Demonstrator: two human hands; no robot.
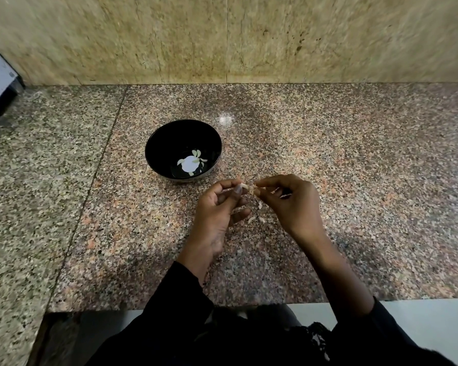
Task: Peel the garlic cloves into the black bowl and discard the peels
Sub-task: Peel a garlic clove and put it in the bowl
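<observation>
A black bowl point(183, 150) was seen left of the countertop's point(354, 154) middle, well in from its back edge, and several peeled cloves point(196, 157) were already held in it around a bright glare spot, so part of the task was judged done. Just nearer the front edge, a garlic clove point(244, 186) was pinched by the left hand point(220, 207), and a strip of peel point(255, 191) was being pulled from it by the pinching right hand point(288, 199). Below the hands, loose pale pieces point(255, 216), peels or cloves, were left on the stone, so peeling and discarding were judged unfinished.
</observation>
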